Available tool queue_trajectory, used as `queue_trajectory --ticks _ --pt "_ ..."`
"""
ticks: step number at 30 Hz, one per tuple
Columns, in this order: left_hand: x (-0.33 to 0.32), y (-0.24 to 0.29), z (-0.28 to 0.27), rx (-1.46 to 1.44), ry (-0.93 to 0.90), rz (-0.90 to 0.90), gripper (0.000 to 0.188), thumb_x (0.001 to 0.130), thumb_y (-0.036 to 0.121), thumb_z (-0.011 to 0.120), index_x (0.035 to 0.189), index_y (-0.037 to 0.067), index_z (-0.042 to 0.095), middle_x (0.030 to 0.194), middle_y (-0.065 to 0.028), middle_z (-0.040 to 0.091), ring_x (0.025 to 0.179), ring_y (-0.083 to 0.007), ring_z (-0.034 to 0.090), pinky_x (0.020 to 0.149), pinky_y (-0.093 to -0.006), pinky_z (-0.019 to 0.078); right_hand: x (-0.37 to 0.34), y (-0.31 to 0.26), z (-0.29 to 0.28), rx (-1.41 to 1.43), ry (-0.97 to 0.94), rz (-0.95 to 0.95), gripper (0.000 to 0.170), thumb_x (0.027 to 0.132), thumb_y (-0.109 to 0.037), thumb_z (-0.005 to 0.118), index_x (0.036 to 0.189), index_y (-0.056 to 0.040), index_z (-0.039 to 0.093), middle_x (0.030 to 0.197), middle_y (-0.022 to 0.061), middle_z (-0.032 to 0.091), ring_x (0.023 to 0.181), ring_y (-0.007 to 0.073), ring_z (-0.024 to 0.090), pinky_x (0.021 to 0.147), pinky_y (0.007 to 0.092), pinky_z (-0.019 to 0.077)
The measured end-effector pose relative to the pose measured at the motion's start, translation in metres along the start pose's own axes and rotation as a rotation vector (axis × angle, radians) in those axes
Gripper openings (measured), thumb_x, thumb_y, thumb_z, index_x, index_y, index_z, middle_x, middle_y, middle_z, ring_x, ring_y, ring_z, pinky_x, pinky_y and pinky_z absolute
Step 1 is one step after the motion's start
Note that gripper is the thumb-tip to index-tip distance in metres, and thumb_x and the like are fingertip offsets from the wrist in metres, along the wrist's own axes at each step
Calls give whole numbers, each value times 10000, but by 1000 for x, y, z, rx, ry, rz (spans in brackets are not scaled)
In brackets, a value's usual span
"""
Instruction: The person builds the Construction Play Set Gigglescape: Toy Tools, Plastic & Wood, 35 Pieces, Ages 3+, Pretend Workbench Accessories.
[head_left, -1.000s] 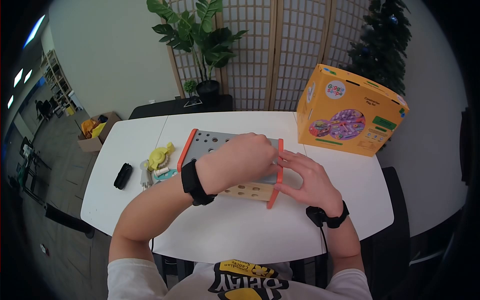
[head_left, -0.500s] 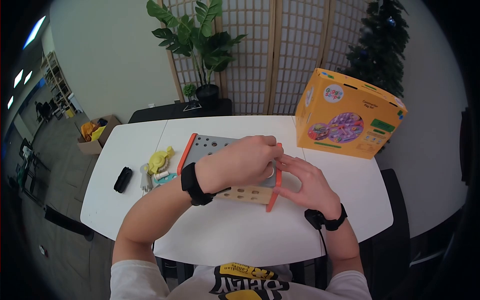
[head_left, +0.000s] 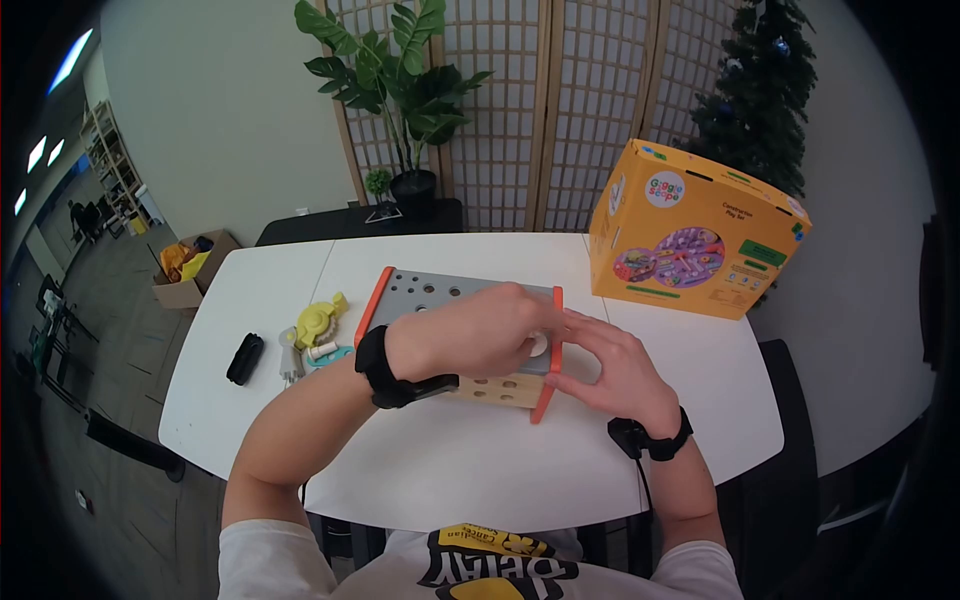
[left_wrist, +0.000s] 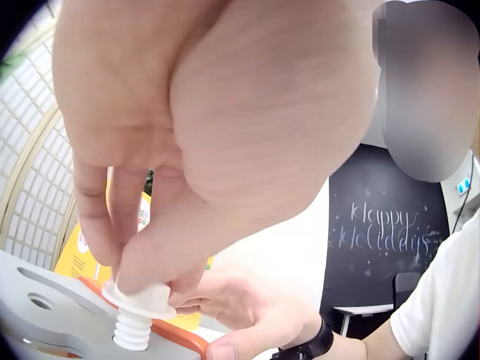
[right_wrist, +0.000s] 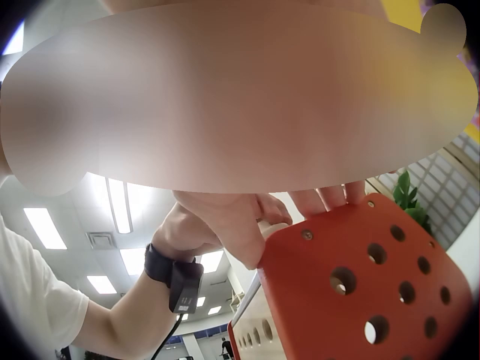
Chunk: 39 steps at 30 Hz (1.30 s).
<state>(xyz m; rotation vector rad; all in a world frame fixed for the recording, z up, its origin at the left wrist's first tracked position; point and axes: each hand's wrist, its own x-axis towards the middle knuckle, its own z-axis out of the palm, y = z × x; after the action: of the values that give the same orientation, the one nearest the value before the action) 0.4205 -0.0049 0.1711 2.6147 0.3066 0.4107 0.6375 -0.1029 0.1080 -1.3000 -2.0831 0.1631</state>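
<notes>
Pinching the white screw by its head, the left hand has its grip closed down to the head's own width. I find the screw at the right end of the toy bench, standing at the gray top just beside the orange end panel. The right hand has a wide grip, fingers fairly straight at that panel's top edge and thumb against its near corner, bracing rather than clenching.

Thread shows between collar and gray top, so I judge the screw only partly seated. Sideways pressure from the fingers could tilt it and jam the thread, and a hold on the head alone might slip. Should the right hand ease off, the bench could skid or turn on the smooth worktop.

The screw points head up, tip down, its long axis roughly square to the gray top; a slight lean I cannot rule out. Its tip is hidden, so I cannot tell its depth. The bench's long axis runs sideways across the worktop.
</notes>
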Motion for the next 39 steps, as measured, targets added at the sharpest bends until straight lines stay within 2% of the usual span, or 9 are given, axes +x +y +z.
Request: queue_trajectory --ticks 3,9,12,18,21,24,33,36,39 --pt "2 12 1 270 141 -101 105 875 82 706 900 -17 733 918 -185 696 848 -335 698 798 -424 572 0 0 1 -4 7 -8 497 820 -327 840 1153 23 726 1341 191 670 1272 326 633 1051 412 526" --pt "8 20 1 397 -97 -283 113 857 91 725 871 -20 745 867 -162 699 846 -333 700 777 -422 576 -1 -1 1 -7 11 2 482 814 -319 844 1136 24 734 1341 188 671 1270 318 637 1041 407 534" --pt "2 6 5 264 -4 -64 104 837 30 695 908 -14 756 869 -152 715 896 -336 703 803 -415 574 -1 1 2 8 13 7 475 811 -314 846 1124 26 738 1342 188 671 1271 315 638 1038 405 536" --pt "3 10 -6 32 -92 -106 161 809 -33 622 914 -20 745 887 -153 718 933 -330 697 839 -413 565 -1 0 1 21 -2 17 480 811 -308 847 1141 22 734 1345 187 670 1269 313 639 1040 403 535" --pt "3 3 8 152 186 -41 101 848 24 644 869 -32 725 856 -161 706 895 -334 703 799 -424 571 0 0 1 24 7 18 487 812 -309 847 1153 20 732 1351 183 667 1270 313 638 1043 403 534" --pt "5 20 5 370 23 -276 132 878 86 669 837 -32 712 884 -171 702 892 -336 706 808 -426 571 -1 1 2 23 13 17 496 812 -315 849 1161 18 730 1356 180 666 1273 313 636 1047 402 533" --pt "1 0 6 220 -83 -29 79 839 22 663 855 -23 726 933 -159 707 890 -336 701 834 -409 567 -2 2 3 24 16 16 496 818 -320 847 1164 14 729 1359 178 665 1279 309 632 1048 401 532" --pt "6 17 -9 84 -203 -178 93 827 -3 631 847 -31 717 955 -156 705 881 -332 693 838 -410 564 -1 2 2 25 14 12 496 817 -318 845 1167 13 728 1357 179 665 1278 311 633 1043 403 535" --pt "2 10 10 88 156 -42 91 843 31 649 836 -37 709 950 -155 705 856 -338 691 797 -427 569 -1 0 1 37 7 30 499 818 -315 843 1172 16 726 1351 186 667 1276 315 634 1042 403 536"
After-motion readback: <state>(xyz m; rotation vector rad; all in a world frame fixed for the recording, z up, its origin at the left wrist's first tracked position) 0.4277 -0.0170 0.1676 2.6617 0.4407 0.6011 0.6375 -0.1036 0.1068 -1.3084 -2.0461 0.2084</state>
